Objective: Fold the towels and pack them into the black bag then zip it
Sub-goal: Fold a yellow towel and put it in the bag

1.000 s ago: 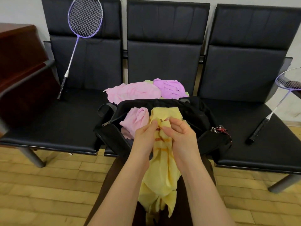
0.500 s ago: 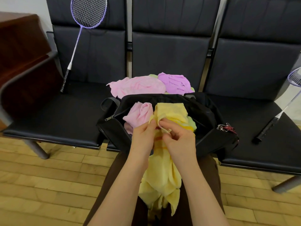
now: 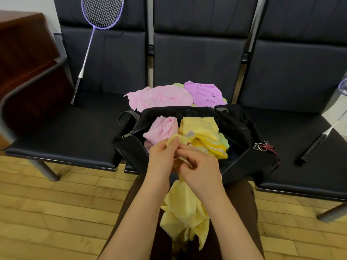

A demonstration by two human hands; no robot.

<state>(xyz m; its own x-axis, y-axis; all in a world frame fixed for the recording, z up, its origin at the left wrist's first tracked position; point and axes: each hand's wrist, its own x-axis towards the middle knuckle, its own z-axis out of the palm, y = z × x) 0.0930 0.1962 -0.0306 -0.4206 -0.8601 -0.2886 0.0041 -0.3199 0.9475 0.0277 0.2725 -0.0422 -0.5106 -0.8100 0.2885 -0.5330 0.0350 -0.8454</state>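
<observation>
Black padded seats [image 3: 56, 132] over a pale wood floor set the stage, and right at the front edge both hands are bunched together on one yellow towel [image 3: 185, 209]. Left hand [image 3: 162, 156] pinches its top edge, right hand [image 3: 201, 172] curls onto the same gathered fabric just beside it, fingers overlapping. From that grip the towel's long axis drops straight down toward the lap, hanging crumpled and unfolded. Just beyond the knuckles sits the black bag [image 3: 236, 124], mouth open, with a rolled pink towel [image 3: 162, 128] and a folded yellow one [image 3: 201, 126] inside. Behind it wait a loose pink towel [image 3: 161, 97] and a purple towel [image 3: 203, 93]. I'd say spreading the corners sideways comes first.
</observation>
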